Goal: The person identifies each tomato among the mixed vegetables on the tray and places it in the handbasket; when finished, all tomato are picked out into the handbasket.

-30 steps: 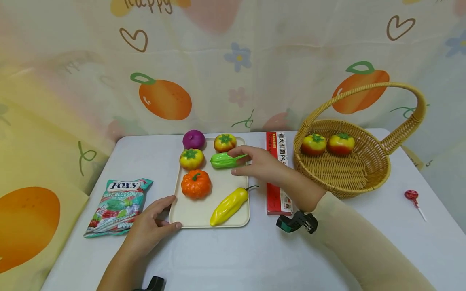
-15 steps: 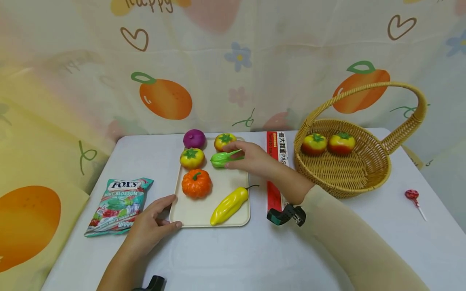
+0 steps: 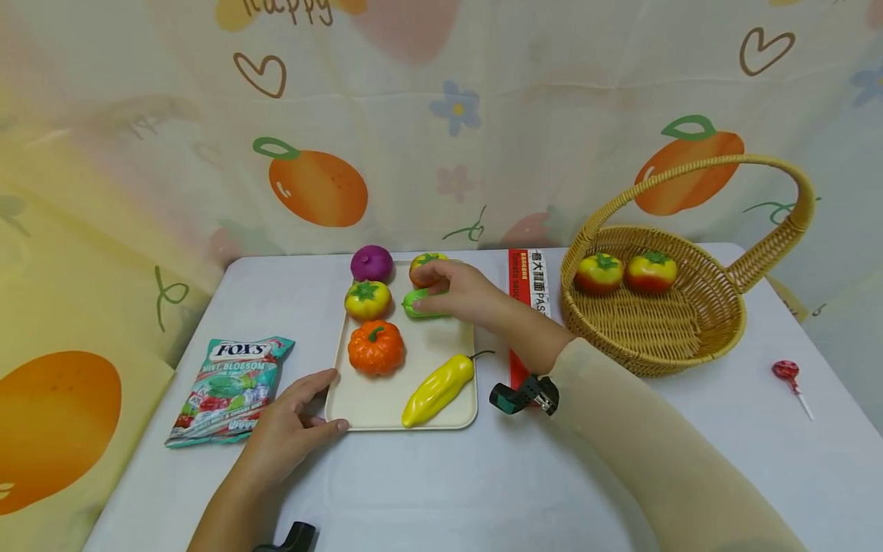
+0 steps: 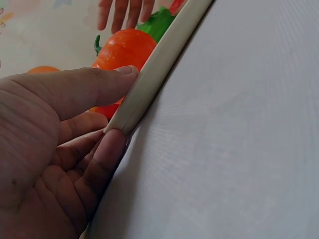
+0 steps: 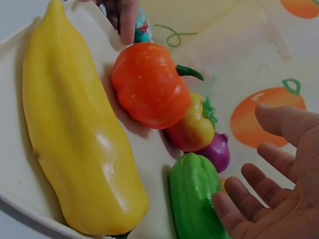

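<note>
On the cream tray (image 3: pixel 375 406) lie a yellow pepper (image 3: pixel 438 391), an orange pumpkin (image 3: pixel 375 347), a green ribbed vegetable (image 3: pixel 416 302), a purple onion (image 3: pixel 372 264) and two yellow-red tomato-like fruits, the front one (image 3: pixel 368 300) beside the pumpkin. The left hand (image 3: pixel 295 414) pinches the tray's front left corner, thumb on the rim in the left wrist view. Over the tray's back right, the right hand (image 3: pixel 461 291) hovers with thumb and fingers apart. It partly covers the green vegetable and the back fruit (image 3: pixel 422 261). In the right wrist view its fingers (image 5: pixel 259 184) are spread beside the green vegetable (image 5: pixel 195 196).
A wicker basket (image 3: pixel 648 356) with a tall handle holds two more tomato-like fruits at the right. Between it and the tray lies a red pasta box (image 3: pixel 519 277). A candy bag (image 3: pixel 231 391) lies at the left, a lollipop (image 3: pixel 786 371) at the far right.
The right hand has moved left and slightly back over the green vegetable, toward the back fruit. The left hand stays on the tray corner. The objects keep their places.
</note>
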The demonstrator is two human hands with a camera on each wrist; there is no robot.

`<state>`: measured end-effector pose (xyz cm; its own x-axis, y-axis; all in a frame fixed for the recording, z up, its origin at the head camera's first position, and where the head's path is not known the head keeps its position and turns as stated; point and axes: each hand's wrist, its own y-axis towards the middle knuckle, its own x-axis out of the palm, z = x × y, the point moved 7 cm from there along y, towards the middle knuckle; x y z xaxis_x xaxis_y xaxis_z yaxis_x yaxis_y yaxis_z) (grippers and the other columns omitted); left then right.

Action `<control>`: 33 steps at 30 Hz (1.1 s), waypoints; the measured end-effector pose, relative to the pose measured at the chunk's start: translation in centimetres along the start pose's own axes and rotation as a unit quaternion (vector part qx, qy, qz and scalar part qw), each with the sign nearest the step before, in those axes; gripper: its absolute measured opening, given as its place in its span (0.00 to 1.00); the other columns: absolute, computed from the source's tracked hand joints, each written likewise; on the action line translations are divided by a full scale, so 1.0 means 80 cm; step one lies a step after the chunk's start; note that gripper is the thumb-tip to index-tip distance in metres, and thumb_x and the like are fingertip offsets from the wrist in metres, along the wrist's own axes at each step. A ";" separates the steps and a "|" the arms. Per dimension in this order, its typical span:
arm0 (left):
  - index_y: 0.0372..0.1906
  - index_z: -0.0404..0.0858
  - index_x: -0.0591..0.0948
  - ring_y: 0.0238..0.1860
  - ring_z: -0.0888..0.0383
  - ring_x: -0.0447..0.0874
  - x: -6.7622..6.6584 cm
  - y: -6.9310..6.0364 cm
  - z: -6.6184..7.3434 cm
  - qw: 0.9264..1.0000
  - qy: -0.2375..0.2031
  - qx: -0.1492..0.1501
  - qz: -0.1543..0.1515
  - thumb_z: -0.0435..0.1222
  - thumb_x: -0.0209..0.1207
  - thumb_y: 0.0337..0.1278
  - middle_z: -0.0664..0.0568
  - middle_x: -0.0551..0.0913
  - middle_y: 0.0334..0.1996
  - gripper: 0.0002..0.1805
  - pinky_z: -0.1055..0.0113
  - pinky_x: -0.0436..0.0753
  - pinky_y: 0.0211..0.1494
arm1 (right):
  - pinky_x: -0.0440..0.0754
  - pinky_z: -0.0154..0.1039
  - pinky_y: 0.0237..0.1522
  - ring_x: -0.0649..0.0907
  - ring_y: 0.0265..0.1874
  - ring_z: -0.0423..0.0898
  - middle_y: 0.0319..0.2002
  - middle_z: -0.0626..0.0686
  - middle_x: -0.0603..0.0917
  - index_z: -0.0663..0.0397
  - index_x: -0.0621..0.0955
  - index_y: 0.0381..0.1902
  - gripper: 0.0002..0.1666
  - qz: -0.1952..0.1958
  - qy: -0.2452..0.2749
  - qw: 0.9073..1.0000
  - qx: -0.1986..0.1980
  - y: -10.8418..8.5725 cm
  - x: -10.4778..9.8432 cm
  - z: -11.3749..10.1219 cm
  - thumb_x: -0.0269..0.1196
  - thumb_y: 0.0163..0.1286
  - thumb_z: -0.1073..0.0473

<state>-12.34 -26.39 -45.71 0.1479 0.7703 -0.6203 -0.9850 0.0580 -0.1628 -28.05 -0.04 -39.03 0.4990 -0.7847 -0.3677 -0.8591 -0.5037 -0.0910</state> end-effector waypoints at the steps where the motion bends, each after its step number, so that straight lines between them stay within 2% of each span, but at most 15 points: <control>1: 0.78 0.40 0.74 0.41 0.53 0.82 0.000 0.000 0.000 1.000 0.000 -0.001 0.000 0.38 0.80 0.56 0.44 0.73 0.76 0.45 0.71 0.86 0.43 | 0.79 0.44 0.67 0.82 0.61 0.51 0.64 0.54 0.83 0.51 0.81 0.67 0.29 -0.001 -0.002 1.000 -0.004 0.002 0.001 -0.001 0.75 0.71 0.57; 5: 0.78 0.40 0.73 0.41 0.53 0.82 0.000 -0.001 -0.002 1.000 -0.006 -0.004 -0.004 0.39 0.80 0.56 0.44 0.73 0.76 0.45 0.71 0.86 0.44 | 0.80 0.42 0.65 0.83 0.60 0.52 0.61 0.51 0.83 0.51 0.81 0.69 0.31 -0.002 -0.018 1.000 -0.013 0.012 0.007 -0.002 0.75 0.70 0.56; 12: 0.78 0.40 0.73 0.41 0.53 0.82 0.002 -0.003 -0.003 1.000 -0.017 -0.012 -0.004 0.38 0.80 0.56 0.44 0.73 0.76 0.45 0.71 0.86 0.45 | 0.82 0.39 0.62 0.82 0.58 0.48 0.62 0.51 0.82 0.49 0.81 0.70 0.31 0.007 -0.042 0.999 0.004 0.022 0.015 -0.003 0.75 0.71 0.54; 20: 0.78 0.40 0.73 0.41 0.53 0.82 0.001 -0.001 -0.001 1.000 -0.012 -0.005 -0.006 0.39 0.80 0.56 0.45 0.73 0.76 0.45 0.71 0.86 0.44 | 0.83 0.40 0.61 0.81 0.63 0.50 0.67 0.48 0.82 0.48 0.80 0.71 0.33 0.005 -0.046 0.999 0.006 0.031 0.020 -0.011 0.75 0.71 0.54; 26: 0.78 0.41 0.73 0.42 0.53 0.82 0.000 -0.001 -0.001 1.000 -0.014 -0.010 -0.007 0.38 0.80 0.56 0.45 0.72 0.76 0.45 0.71 0.86 0.44 | 0.83 0.41 0.60 0.81 0.63 0.52 0.67 0.51 0.82 0.49 0.80 0.71 0.32 -0.006 -0.038 0.999 -0.002 0.044 0.031 -0.020 0.74 0.71 0.54; 33: 0.78 0.41 0.74 0.42 0.53 0.82 0.001 -0.002 -0.001 1.000 -0.015 -0.012 -0.007 0.39 0.80 0.56 0.45 0.73 0.76 0.45 0.71 0.86 0.45 | 0.83 0.41 0.62 0.80 0.64 0.53 0.65 0.52 0.82 0.52 0.80 0.70 0.30 -0.011 -0.063 0.998 -0.012 0.060 0.042 -0.027 0.73 0.72 0.55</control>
<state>-12.20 -26.36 -45.80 0.1590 0.7882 -0.5945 -0.9803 0.0547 -0.1898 -30.26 -5.84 -38.71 0.4983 -0.7222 -0.4796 -0.8440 -0.5306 -0.0779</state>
